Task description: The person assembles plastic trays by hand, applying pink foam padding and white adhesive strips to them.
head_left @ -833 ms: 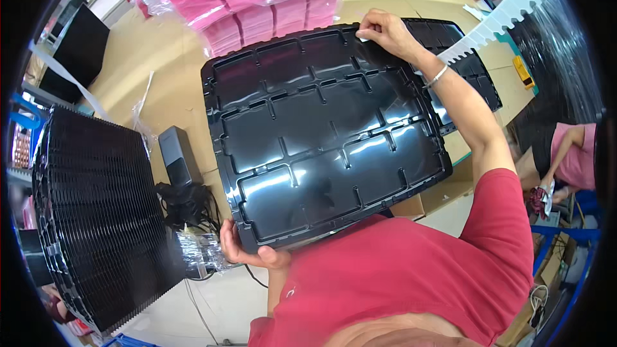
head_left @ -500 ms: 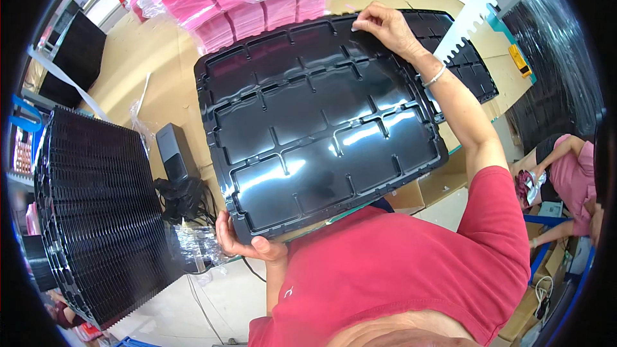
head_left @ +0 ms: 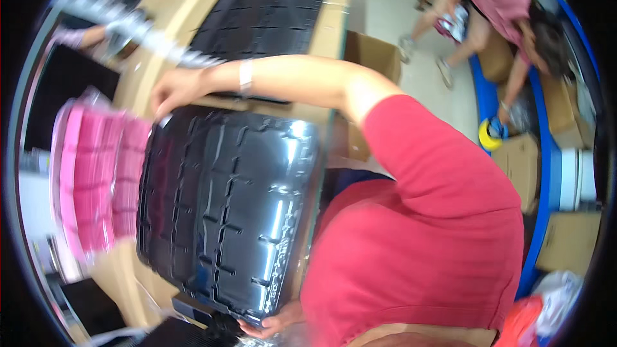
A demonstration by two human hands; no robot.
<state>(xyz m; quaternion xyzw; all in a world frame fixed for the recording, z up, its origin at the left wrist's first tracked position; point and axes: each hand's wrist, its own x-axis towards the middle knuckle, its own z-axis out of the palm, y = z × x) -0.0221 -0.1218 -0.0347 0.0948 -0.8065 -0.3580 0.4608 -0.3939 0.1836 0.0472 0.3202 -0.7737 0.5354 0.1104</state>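
Observation:
I hold a large black moulded plastic tray in front of my chest, glossy and ribbed with several compartments. My right hand, with a pale band on its wrist, grips the tray's far corner at the upper left. My left hand holds the near edge at the bottom, with only the fingers showing under the tray. My red shirt fills the lower right. The picture is blurred by motion.
A second black tray lies on the tan table beyond my arm. A stack of pink trays sits left. Another person in pink crouches on the floor at upper right, near cardboard boxes and a yellow roll.
The view has swung sharply, so the tray now appears turned on its side and the pink stack has gone from top to left. Both hands keep their hold on the tray.

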